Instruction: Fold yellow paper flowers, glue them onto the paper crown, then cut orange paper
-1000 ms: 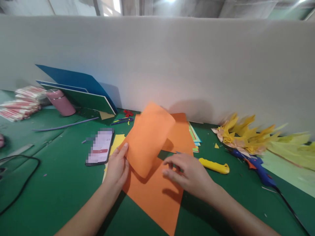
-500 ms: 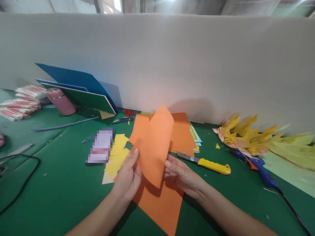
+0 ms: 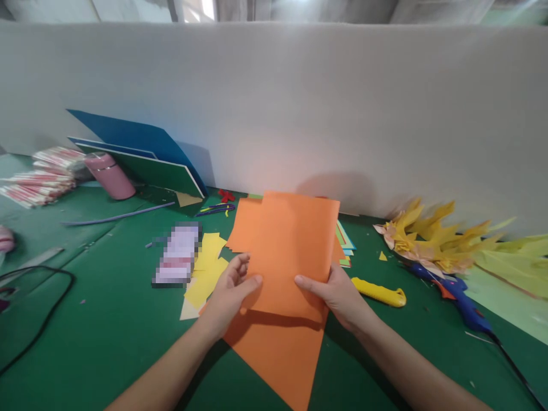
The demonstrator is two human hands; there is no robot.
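A sheet of orange paper (image 3: 293, 251) is held up in front of me, its face toward me and its right side slightly curved. My right hand (image 3: 338, 294) grips its lower right edge, thumb in front and the other fingers hidden behind. At the left edge, my left hand (image 3: 231, 294) has its thumb on the sheet's front, with the curled fingers beside the edge. Below the held sheet, another orange sheet (image 3: 278, 354) lies on the table at an angle. Behind it rests a stack of orange paper (image 3: 244, 222), partly covered.
Right of my hands lies a yellow-handled cutter (image 3: 381, 292), its blade hidden. Farther right are a blue glue gun (image 3: 466, 305) and yellow paper leaves (image 3: 440, 234). To the left are a phone (image 3: 177, 254), yellow paper pieces (image 3: 208, 279), a pink bottle (image 3: 110, 176) and leaning boards (image 3: 141, 165).
The orange sheet has turned from a tilted, folded-over position to a flatter one facing me. My right hand has shifted right, and its thumb now lies on the front.
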